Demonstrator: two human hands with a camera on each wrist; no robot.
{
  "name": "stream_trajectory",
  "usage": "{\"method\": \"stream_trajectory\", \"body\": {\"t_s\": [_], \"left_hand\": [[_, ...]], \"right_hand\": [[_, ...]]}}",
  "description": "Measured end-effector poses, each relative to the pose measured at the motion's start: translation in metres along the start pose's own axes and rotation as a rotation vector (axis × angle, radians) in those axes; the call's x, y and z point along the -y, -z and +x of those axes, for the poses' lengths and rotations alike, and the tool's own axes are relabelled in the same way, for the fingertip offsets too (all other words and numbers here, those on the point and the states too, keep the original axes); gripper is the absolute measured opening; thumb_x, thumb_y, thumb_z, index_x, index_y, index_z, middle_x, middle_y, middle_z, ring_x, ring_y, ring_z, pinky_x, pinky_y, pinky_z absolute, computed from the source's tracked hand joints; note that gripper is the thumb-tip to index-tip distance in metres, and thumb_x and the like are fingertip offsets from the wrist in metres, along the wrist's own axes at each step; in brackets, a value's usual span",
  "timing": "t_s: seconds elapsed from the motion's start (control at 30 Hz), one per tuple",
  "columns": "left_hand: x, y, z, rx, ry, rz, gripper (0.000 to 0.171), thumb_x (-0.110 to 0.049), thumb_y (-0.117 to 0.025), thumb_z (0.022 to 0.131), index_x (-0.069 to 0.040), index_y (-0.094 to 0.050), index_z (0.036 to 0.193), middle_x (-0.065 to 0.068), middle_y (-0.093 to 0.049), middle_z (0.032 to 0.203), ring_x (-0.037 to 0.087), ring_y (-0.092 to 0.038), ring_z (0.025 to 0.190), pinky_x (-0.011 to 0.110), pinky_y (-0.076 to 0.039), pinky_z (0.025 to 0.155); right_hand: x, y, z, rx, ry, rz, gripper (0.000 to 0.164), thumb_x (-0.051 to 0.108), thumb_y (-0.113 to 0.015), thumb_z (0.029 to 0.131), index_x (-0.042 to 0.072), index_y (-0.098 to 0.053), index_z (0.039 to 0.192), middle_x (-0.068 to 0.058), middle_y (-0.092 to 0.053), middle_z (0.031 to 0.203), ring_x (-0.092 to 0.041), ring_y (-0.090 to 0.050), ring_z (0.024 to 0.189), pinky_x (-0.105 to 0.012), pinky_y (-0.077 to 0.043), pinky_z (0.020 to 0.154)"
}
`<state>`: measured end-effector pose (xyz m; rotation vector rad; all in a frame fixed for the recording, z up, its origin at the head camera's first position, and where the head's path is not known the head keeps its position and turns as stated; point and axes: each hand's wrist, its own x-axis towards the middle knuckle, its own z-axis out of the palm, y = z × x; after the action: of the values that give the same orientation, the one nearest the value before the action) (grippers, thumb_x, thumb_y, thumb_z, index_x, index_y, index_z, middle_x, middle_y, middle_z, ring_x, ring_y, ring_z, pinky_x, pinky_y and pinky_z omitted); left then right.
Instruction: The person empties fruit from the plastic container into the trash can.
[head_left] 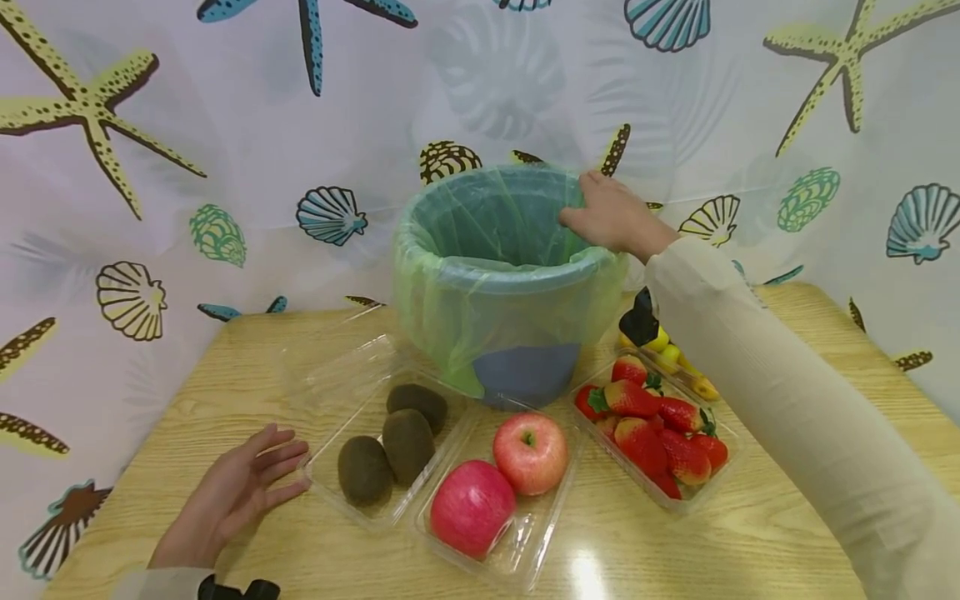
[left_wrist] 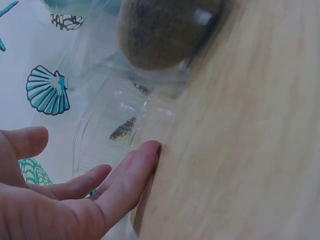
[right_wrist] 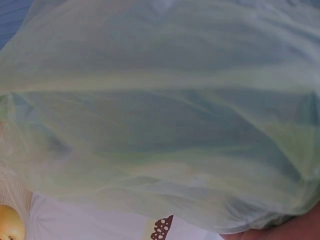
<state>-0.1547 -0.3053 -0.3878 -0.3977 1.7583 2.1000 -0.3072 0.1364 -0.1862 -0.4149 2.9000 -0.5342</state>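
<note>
The kiwi tray [head_left: 386, 522] bars a low path from the left hand [head_left: 242, 487] to the bin [head_left: 528, 371]; the air above is free. The right sleeve [head_left: 787, 392] obstructs the bin's right side. Clearance behind the bin is hard to judge.

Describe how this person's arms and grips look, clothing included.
The right sleeve is long, plain and off-white; the left cuff is pale too. A black right-wrist device and a rounded black left-wrist device also show. The left grip and right grip are both ungloved.
</note>
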Motion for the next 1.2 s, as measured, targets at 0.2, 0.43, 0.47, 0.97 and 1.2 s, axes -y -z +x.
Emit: {"method": "stream_trajectory", "body": {"t_s": [0.2,0.43,0.47,0.97,1.2], "left_hand": [[0.008,-0.006,-0.013,0.040,-0.007,-0.043,0.029,-0.039,-0.037,0.102,-0.019,-0.057,0.109,-0.006,-0.065,0.100,0.006,-0.064,0.095,0.040,-0.055,0.087],[0.018,-0.012,-0.024,0.182,-0.025,-0.125,0.030,-0.033,-0.033,0.104,-0.018,-0.059,0.105,-0.003,-0.069,0.102,0.011,-0.065,0.099,0.041,-0.054,0.088],[0.019,-0.012,-0.025,0.215,-0.031,-0.135,0.031,-0.032,-0.032,0.105,-0.018,-0.060,0.104,-0.002,-0.069,0.103,0.011,-0.065,0.100,0.041,-0.054,0.088],[0.033,-0.024,-0.031,0.354,-0.061,-0.162,0.038,-0.025,-0.029,0.106,-0.016,-0.065,0.096,-0.001,-0.067,0.102,0.012,-0.065,0.102,0.037,-0.054,0.089],[0.034,-0.022,-0.039,0.346,-0.002,-0.180,0.036,-0.024,-0.031,0.106,-0.015,-0.064,0.097,0.000,-0.066,0.102,0.014,-0.065,0.101,0.036,-0.053,0.090]], "right_hand": [[0.001,-0.001,0.001,-0.001,0.002,-0.007,0.070,0.033,-0.029,0.100,-0.002,0.006,0.150,-0.019,0.009,0.159,-0.035,0.004,0.147,-0.048,-0.006,0.120],[0.000,-0.002,0.001,0.001,0.006,-0.014,0.071,0.033,-0.029,0.100,-0.003,0.006,0.150,-0.020,0.009,0.159,-0.035,0.004,0.147,-0.048,-0.006,0.120],[0.000,-0.002,0.001,0.000,0.008,-0.015,0.071,0.033,-0.029,0.100,-0.003,0.006,0.150,-0.020,0.009,0.159,-0.035,0.004,0.147,-0.048,-0.006,0.120],[-0.002,-0.003,-0.003,-0.012,0.008,0.004,0.071,0.033,-0.030,0.100,-0.003,0.004,0.150,-0.019,0.008,0.159,-0.035,0.003,0.147,-0.049,-0.007,0.120],[0.003,-0.007,-0.013,-0.020,-0.016,0.020,0.071,0.033,-0.030,0.099,-0.002,0.004,0.151,-0.018,0.007,0.159,-0.034,0.003,0.148,-0.048,-0.007,0.120]]}}
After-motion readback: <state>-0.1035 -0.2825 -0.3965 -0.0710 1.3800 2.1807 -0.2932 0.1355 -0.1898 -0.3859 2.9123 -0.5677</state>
